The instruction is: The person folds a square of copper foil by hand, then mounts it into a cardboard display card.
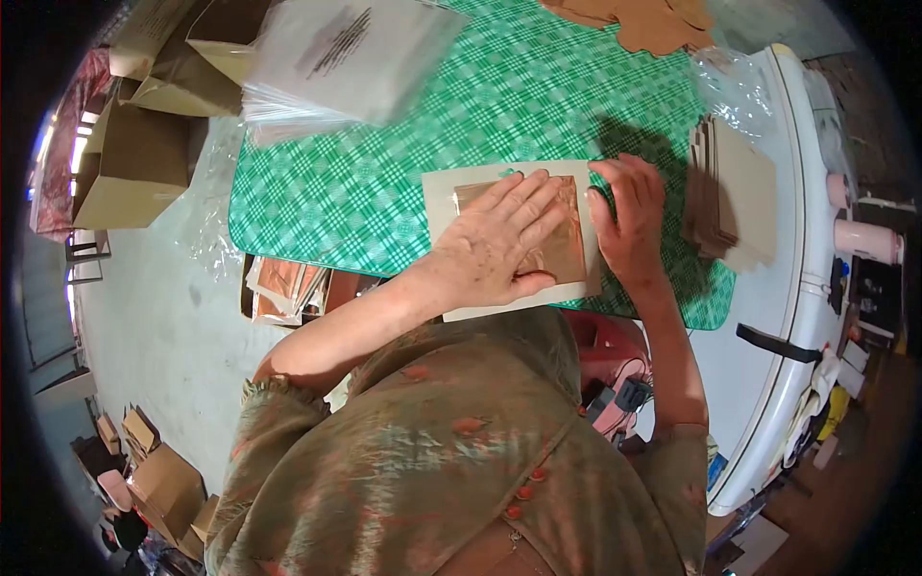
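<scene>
From the head view, a person in a patterned olive and rust blouse bends over a surface (384,192) covered with a green and white checked cloth. The left hand (504,245) lies flat, fingers spread and straight, pressing down on a thin, shiny copper-coloured square of foil (562,252), so its grip is wide and closes round nothing. That foil sits on a pale cream rectangular card (451,197) which lies at the near edge of the surface, right in front of the person. The right hand (629,221) rests at the right edge of the foil with its fingertips bent down onto the card and the foil's border; its grip is narrow, the fingers curled, and I cannot tell whether they pinch anything.

Just to the right of that hand stands a stack of tan cardboard sheets (735,192), partly on the checked cloth and partly over a white rounded ledge (788,317). At the far left corner of the surface is a pile of clear plastic sleeves with black print (336,58). At the far edge lie flat brown cut-out cardboard pieces (653,24).

Below the near edge of the surface, more copper-coloured sheets and pale cards (283,288) sit in a heap. Open brown cardboard boxes (134,163) stand on the grey floor to the left
</scene>
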The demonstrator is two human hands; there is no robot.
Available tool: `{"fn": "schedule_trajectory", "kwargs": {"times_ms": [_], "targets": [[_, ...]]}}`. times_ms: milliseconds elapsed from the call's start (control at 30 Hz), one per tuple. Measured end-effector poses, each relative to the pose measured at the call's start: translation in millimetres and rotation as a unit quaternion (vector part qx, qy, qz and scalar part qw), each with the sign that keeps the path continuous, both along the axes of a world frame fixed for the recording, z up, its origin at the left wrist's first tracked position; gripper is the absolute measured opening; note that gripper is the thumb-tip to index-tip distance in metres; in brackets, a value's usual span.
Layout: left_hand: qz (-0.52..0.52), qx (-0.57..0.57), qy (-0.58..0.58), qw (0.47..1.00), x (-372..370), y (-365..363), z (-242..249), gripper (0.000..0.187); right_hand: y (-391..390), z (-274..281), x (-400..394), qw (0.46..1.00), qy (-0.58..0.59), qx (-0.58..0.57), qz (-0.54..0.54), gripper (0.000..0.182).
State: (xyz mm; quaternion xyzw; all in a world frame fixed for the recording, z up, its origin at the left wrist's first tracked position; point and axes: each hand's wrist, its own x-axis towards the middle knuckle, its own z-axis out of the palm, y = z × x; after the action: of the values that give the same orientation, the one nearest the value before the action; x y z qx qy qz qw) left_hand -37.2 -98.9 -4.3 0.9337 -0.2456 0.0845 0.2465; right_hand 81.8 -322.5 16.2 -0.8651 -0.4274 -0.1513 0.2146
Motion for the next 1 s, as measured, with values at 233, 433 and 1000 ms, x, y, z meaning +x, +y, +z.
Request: {"fn": "schedule_trajectory", "kwargs": {"times_ms": [233, 433, 1000], "targets": [[-0.006, 0.006, 0.009, 1.0, 1, 1, 4, 0.093, 13, -2, 12, 0.997, 0.067, -0.026, 0.002, 0.029], [-0.008, 0.016, 0.025, 1.0, 2, 1, 10, 0.094, 21, -2, 31, 0.994, 0.09, -0.061, -0.009, 0.019], [-0.006, 0.044, 0.038, 0.998, -13, -2, 5, 0.095, -70, 34, -144, 0.805, 0.59, -0.047, -0.042, 0.024]]}}
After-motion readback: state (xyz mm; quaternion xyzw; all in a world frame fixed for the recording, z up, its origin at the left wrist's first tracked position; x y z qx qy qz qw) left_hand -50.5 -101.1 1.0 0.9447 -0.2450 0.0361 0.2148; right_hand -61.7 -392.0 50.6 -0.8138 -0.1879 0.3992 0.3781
